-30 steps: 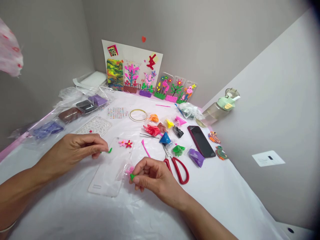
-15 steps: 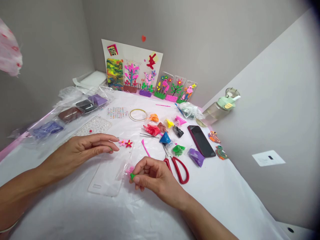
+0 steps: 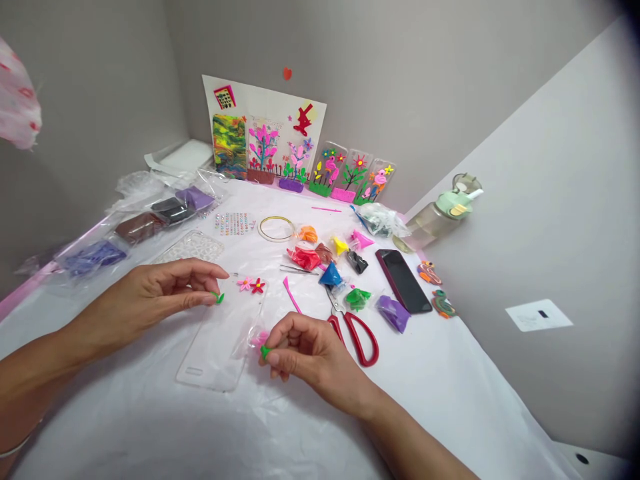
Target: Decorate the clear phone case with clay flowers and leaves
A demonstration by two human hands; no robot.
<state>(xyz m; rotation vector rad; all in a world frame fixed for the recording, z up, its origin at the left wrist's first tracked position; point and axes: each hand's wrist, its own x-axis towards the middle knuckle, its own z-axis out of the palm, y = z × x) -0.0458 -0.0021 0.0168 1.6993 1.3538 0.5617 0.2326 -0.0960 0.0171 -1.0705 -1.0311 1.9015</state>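
Note:
Between the thumb and fingers of my left hand [image 3: 170, 288] is a small piece of green clay [image 3: 219, 297], held above the upper left part of a clear phone case [image 3: 215, 340]. My right hand [image 3: 305, 353] pinches another green clay lump [image 3: 265, 352] just beyond the case's right edge. On the case's top right corner sit a pink clay flower [image 3: 245, 285] and a red clay flower [image 3: 258, 286]. A small plastic wrap with pink clay [image 3: 259, 339] lies beside my right fingertips, overlapping the case's edge.
Red-handled scissors [image 3: 361, 340], a pink clay tool [image 3: 291, 295], tweezers [image 3: 299, 270] and several wrapped clay lumps lie right of the case. Farther right are a phone [image 3: 404, 281] and a bottle [image 3: 435, 217]. Decorated cases [image 3: 353, 177] lean against the wall; bagged clay [image 3: 143, 228] lies left.
My left fingers have shifted slightly, and the green piece in them shows more clearly now. My right hand stays almost still with its green lump.

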